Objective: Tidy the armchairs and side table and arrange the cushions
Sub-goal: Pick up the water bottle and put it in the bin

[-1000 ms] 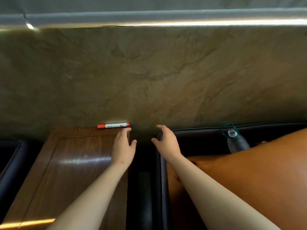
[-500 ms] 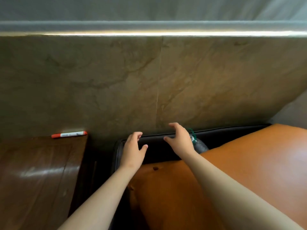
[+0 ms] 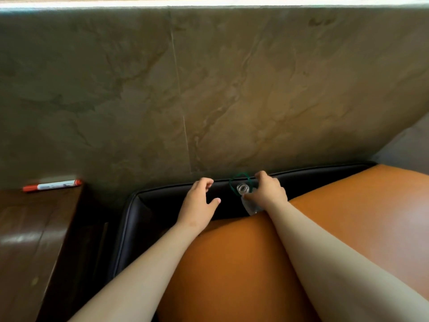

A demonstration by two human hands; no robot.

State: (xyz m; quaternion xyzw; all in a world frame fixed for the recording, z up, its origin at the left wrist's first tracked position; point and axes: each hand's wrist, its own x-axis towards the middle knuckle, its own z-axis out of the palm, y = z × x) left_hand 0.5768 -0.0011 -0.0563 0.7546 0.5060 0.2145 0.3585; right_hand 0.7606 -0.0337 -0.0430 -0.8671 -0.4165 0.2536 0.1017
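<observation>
Head view — left hand (image 3: 197,205) relaxed, right hand (image 3: 270,192) grips the bottle (image 3: 248,204), standing neck-up.

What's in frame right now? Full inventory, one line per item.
wall: 1, brown-grey marbled, behind the furniture
side table: 1, dark brown glossy wood, lower left
marker: 1, white barrel with orange-red ends, lying on the side table's far edge by the wall
armchair: 1, black, right of the side table
cushion: 1, orange, on the armchair
bottle: 1, clear plastic, no cap, wedged between the cushion and the armchair's back
green loop: 1, green, at the bottle's neck
left hand: 1, fingers loosely curled, holding nothing, at the armchair's back
right hand: 1, at the bottle, thumb by its neck; grip unclear
</observation>
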